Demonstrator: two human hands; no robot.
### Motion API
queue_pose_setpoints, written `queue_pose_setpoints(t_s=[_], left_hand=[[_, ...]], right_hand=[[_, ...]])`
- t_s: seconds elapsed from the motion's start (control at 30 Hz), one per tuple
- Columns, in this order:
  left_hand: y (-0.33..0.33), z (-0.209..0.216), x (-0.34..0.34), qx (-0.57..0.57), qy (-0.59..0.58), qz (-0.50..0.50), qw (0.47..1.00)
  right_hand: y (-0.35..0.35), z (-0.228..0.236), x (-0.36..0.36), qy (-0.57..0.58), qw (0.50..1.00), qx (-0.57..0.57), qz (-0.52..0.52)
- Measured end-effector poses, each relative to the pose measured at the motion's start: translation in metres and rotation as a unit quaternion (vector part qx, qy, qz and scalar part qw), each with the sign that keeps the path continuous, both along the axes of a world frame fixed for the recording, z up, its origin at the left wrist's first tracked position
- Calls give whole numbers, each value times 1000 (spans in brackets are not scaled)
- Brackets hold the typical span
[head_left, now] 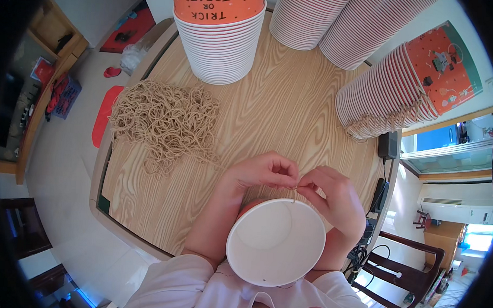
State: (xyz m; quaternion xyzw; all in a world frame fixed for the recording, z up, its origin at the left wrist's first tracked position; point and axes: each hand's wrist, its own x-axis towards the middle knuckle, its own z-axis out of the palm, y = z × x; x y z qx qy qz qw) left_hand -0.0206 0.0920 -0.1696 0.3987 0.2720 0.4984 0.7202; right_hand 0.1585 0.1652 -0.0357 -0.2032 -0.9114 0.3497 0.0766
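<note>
A paper bucket point(276, 242), white inside with an orange outer side, tilts against my body with its mouth facing up. Just beyond its far rim, my left hand point(270, 170) and my right hand point(334, 198) meet, fingertips pinched together on a thin tan cord point(294, 199). A short bit of this cord hangs over the rim; the rest is mostly hidden by my fingers. On the rim's near side is a small dark hole. Left of my hands lies a tangled heap of tan cords point(166, 121) on the wood-grain table point(269, 111).
Nested bucket stacks stand at the far side: one upright point(223, 50), two behind point(305, 20) point(365, 28). On the right, another stack point(376, 90) carries cords point(389, 121). A black adapter point(387, 145) and cables edge the table, near a dark chair point(410, 274).
</note>
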Motion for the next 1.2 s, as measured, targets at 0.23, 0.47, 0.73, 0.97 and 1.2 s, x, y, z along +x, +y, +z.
queue_pose_setpoints(t_s=[0.23, 0.47, 0.73, 0.97, 1.2], left_hand=[[0, -6, 1, 18, -8, -4, 1000], [-1, 3, 2, 3, -16, -5, 1000], [-5, 1, -1, -5, -58, -3, 998], [-6, 3, -3, 4, -55, 3, 999], [-5, 2, -2, -22, -57, -6, 998]], right_hand=[[-3, -1, -4, 29, 1000, 12, -1], [-7, -2, -9, 11, 1000, 9, 16], [-5, -1, -7, -5, 1000, -8, 25], [-6, -3, -6, 3, 1000, 8, 20], [-4, -6, -8, 4, 1000, -4, 22]])
